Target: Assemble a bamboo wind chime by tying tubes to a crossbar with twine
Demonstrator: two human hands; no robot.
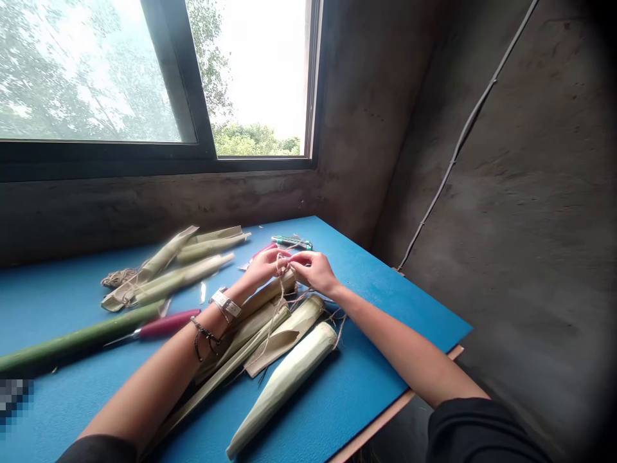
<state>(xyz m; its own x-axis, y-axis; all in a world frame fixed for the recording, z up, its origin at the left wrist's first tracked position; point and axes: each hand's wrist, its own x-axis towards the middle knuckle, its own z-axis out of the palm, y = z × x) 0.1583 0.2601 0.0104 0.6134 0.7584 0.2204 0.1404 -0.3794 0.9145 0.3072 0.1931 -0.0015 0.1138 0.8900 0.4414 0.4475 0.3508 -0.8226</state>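
My left hand and my right hand meet above the tip of a leaf-wrapped bundle, both pinching loops of thin brown twine. Strands of the twine hang down over the leaves. A long, pale green leaf cone lies below my right forearm, and a folded leaf piece lies beside it. Further left, several tied leaf bundles lie near a small hank of twine.
All this lies on a blue table, which ends at a rough concrete wall and window. A red-handled awl and a green stalk lie at left. A utility knife lies behind my hands. A grey cable runs along the wall.
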